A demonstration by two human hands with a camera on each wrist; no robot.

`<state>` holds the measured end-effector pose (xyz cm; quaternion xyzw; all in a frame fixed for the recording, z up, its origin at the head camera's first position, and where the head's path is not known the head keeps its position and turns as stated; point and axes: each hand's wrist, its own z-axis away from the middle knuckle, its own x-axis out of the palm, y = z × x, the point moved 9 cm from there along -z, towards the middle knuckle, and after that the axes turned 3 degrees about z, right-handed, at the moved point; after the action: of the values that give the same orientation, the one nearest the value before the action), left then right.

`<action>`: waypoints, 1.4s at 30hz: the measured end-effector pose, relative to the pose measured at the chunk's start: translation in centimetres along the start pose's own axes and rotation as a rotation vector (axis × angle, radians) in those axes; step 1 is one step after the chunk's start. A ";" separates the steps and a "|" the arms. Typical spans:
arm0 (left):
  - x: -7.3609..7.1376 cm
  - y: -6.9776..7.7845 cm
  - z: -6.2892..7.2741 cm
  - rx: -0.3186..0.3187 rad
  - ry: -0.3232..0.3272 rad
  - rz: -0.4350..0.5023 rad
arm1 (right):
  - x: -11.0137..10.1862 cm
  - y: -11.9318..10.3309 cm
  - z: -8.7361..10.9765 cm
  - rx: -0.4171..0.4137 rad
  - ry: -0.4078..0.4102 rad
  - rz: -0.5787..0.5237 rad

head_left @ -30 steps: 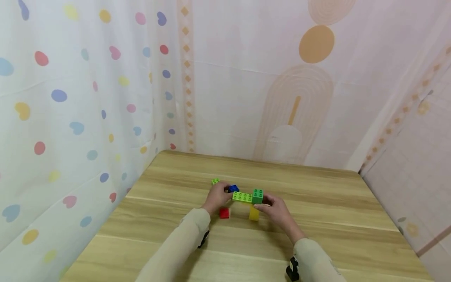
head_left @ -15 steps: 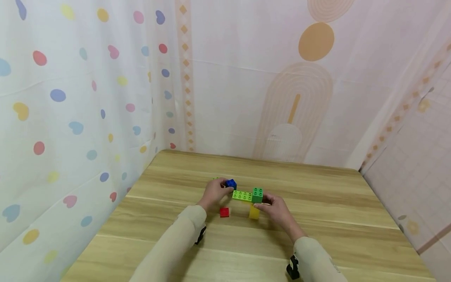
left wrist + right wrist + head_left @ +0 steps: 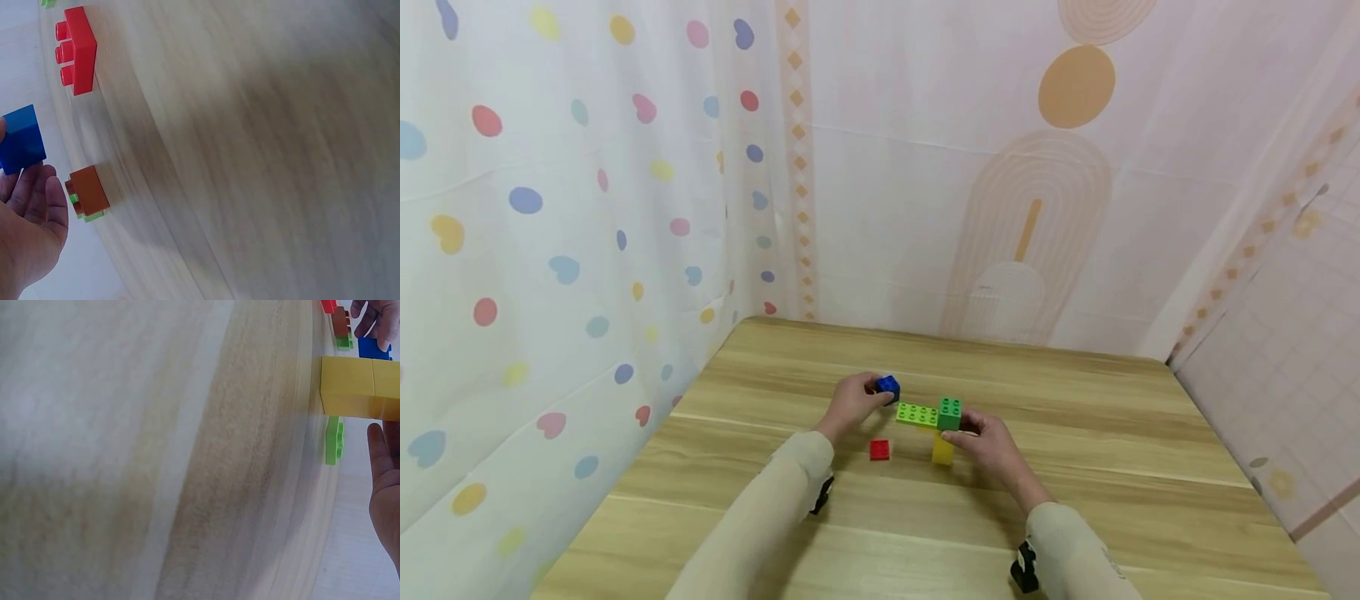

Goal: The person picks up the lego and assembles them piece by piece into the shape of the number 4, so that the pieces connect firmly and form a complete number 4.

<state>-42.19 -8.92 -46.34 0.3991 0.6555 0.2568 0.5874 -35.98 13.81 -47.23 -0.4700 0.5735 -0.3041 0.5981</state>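
Observation:
My left hand [image 3: 852, 404] pinches a dark blue toy brick [image 3: 889, 389] between thumb and fingers, a little beyond the left end of a long lime green brick [image 3: 917, 415]. In the left wrist view the blue brick [image 3: 24, 142] is held above the table. My right hand [image 3: 991, 446] grips a green studded brick [image 3: 951, 414] at the right end of the lime one. Below it stand yellow bricks [image 3: 942, 450]; the right wrist view shows two yellow bricks [image 3: 347, 387] stacked, with right fingers [image 3: 378, 450] beside them.
A flat red brick [image 3: 879, 450] lies on the wooden table [image 3: 880, 533] between the forearms. An orange-brown brick [image 3: 92, 189] with lime green behind it sits near the left hand. Another lime brick [image 3: 333, 440] shows beyond the yellow stack. Patterned curtains [image 3: 880, 208] hang behind the table.
My left hand has moved back and slightly left with the blue brick, away from the long lime brick. It now hides a small lime brick seen earlier. The right hand stays in place.

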 end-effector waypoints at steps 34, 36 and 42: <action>-1.1 0.4 0.8 0.041 -0.078 0.039 | 0.0 -0.2 -0.3 0.022 -0.002 0.016; -1.3 0.6 1.0 0.036 -0.086 0.073 | 0.1 -0.3 -0.3 0.017 -0.007 0.021; 0.1 2.7 2.3 0.064 -0.199 0.097 | -0.1 0.3 0.0 0.009 -0.003 0.032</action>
<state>-39.35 -7.60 -44.63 0.4725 0.5818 0.2231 0.6233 -36.03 13.99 -47.45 -0.4584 0.5787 -0.2962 0.6060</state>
